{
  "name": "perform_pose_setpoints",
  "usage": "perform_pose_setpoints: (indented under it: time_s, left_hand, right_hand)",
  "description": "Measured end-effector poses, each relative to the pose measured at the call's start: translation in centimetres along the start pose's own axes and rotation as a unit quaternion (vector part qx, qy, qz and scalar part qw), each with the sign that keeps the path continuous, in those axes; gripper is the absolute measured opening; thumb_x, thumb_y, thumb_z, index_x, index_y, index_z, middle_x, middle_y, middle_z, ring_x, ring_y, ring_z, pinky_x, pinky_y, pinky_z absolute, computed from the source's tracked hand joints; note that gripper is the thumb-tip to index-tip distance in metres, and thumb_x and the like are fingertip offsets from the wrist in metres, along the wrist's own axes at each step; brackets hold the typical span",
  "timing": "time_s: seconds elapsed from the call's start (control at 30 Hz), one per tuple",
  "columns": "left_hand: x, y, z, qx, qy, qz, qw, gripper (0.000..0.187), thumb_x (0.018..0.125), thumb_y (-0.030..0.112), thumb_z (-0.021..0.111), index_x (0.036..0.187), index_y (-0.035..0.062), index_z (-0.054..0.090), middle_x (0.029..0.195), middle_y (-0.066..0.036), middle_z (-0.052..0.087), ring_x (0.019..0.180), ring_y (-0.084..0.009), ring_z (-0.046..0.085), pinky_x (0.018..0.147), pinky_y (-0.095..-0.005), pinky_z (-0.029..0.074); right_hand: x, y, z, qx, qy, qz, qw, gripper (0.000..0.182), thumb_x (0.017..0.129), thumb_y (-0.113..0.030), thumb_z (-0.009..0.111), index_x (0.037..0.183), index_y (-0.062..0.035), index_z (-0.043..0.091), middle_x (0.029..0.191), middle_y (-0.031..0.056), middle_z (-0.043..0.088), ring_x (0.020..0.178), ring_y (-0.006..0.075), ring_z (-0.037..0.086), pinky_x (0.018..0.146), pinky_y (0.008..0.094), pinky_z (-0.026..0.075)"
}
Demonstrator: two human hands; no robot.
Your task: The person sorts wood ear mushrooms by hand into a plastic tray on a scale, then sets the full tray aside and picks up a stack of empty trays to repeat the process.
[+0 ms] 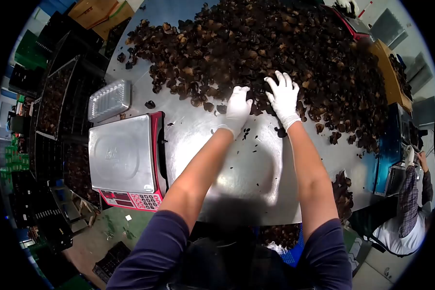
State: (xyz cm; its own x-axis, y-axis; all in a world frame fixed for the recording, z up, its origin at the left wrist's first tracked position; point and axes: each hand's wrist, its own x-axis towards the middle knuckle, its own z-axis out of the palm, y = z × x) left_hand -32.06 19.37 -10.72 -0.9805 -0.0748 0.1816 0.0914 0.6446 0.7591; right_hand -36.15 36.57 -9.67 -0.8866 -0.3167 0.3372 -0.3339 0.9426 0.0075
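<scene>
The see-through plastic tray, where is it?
In the head view, the clear plastic tray sits on the left side of the metal table, just beyond the red-and-silver scale and left of the dark pile.

A metal table (186, 123) carries a broad heap of dark pieces (261, 46) toward its far and right edges. At the left edge sit a red scale (122, 157) and clear tray (109, 100); dark crumbs (247, 130) lie toward the near edge.

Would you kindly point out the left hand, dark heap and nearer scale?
Left hand (238, 107): head view, back of glove.
Dark heap (275, 48): head view, its middle.
Nearer scale (122, 153): head view, metal plate.
</scene>
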Motion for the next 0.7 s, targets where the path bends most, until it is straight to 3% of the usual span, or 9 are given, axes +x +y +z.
perform_pose_setpoints:
  time_s: [0.17,0.27,0.37,0.5,0.53,0.57,0.6,0.67,0.7]
  left_hand:
    - [-7.5,-1.3,-5.8,-0.036,0.097,0.069,0.992,0.035,0.084,0.002,0.061,0.118,0.0015,0.060,0.113,-0.017,0.061,0.103,-0.0340,0.060,0.093,-0.0392,0.048]
    - [-13.1,-2.8,-7.0,-0.005,0.055,0.012,0.998,0.044,0.084,0.009,0.063,0.127,0.0005,0.055,0.125,-0.020,0.057,0.113,-0.0378,0.056,0.099,-0.0431,0.044]
    - [-14.2,-1.3,-4.6,0.185,0.022,0.047,0.981,0.057,0.086,0.019,0.065,0.136,-0.0016,0.047,0.137,-0.024,0.049,0.123,-0.0409,0.049,0.105,-0.0462,0.039]
    - [-11.4,1.2,-3.3,0.182,0.039,0.069,0.980,0.065,0.092,0.029,0.059,0.142,-0.0052,0.037,0.146,-0.026,0.039,0.132,-0.0413,0.041,0.107,-0.0477,0.037]
    - [-11.6,2.8,-3.0,0.186,-0.293,0.032,0.937,0.062,0.097,0.033,0.049,0.145,-0.0046,0.034,0.147,-0.026,0.038,0.136,-0.0370,0.039,0.111,-0.0445,0.034]
    - [-11.6,4.2,-2.3,0.168,-0.592,-0.006,0.788,0.061,0.103,0.036,0.039,0.147,-0.0041,0.030,0.148,-0.027,0.036,0.139,-0.0328,0.036,0.115,-0.0414,0.030]
    - [-18.3,3.7,0.4,0.174,-0.271,0.115,0.940,0.055,0.106,0.034,0.031,0.146,-0.0024,0.033,0.140,-0.028,0.044,0.133,-0.0309,0.043,0.114,-0.0395,0.029]
    - [-26.5,8.6,4.4,0.108,-0.258,0.314,0.907,0.056,0.103,0.030,0.034,0.150,-0.0004,0.029,0.149,-0.020,0.038,0.141,-0.0307,0.033,0.118,-0.0424,0.022]
    - [-29.8,9.2,5.4,0.106,-0.256,0.318,0.907,0.056,0.103,0.030,0.034,0.150,-0.0004,0.029,0.149,-0.020,0.038,0.141,-0.0307,0.033,0.118,-0.0424,0.022]
  right_hand:
    - [0.2,1.3,-1.3,0.031,-0.083,-0.002,0.996,0.061,0.078,-0.027,0.076,0.134,-0.0291,0.052,0.149,0.0048,0.040,0.137,0.0271,0.036,0.102,0.0537,0.036]
    - [-0.7,0.8,-3.1,0.058,-0.135,0.005,0.989,0.065,0.080,-0.028,0.075,0.140,-0.0314,0.048,0.155,0.0045,0.034,0.142,0.0269,0.030,0.107,0.0573,0.033]
    - [-0.9,0.3,-4.3,0.064,-0.189,0.019,0.980,0.068,0.082,-0.028,0.073,0.143,-0.0327,0.045,0.158,0.0035,0.028,0.146,0.0264,0.024,0.110,0.0601,0.029]
    - [-1.3,1.4,-5.3,0.143,-0.148,-0.002,0.979,0.067,0.082,-0.011,0.071,0.143,-0.0241,0.046,0.155,0.0081,0.033,0.143,0.0303,0.031,0.116,0.0445,0.031]
    - [-1.7,1.8,-5.9,0.174,-0.108,-0.015,0.979,0.065,0.081,-0.004,0.068,0.141,-0.0206,0.049,0.152,0.0101,0.038,0.139,0.0330,0.036,0.115,0.0388,0.034]
    - [-2.0,2.3,-6.4,0.212,-0.094,-0.003,0.973,0.061,0.082,-0.003,0.066,0.139,-0.0192,0.051,0.151,0.0103,0.040,0.138,0.0326,0.038,0.115,0.0386,0.034]
    - [-2.1,2.8,-6.8,0.228,-0.086,0.016,0.970,0.060,0.083,-0.002,0.066,0.139,-0.0183,0.052,0.150,0.0103,0.041,0.137,0.0320,0.039,0.114,0.0381,0.035]
    - [-3.0,3.4,-8.1,0.250,-0.075,0.056,0.964,0.056,0.084,-0.002,0.064,0.137,-0.0159,0.053,0.148,0.0101,0.043,0.135,0.0303,0.042,0.113,0.0369,0.035]
    - [-3.6,3.7,-8.3,0.246,-0.032,0.068,0.966,0.051,0.083,-0.004,0.064,0.132,-0.0163,0.057,0.140,0.0090,0.052,0.128,0.0302,0.049,0.109,0.0369,0.040]
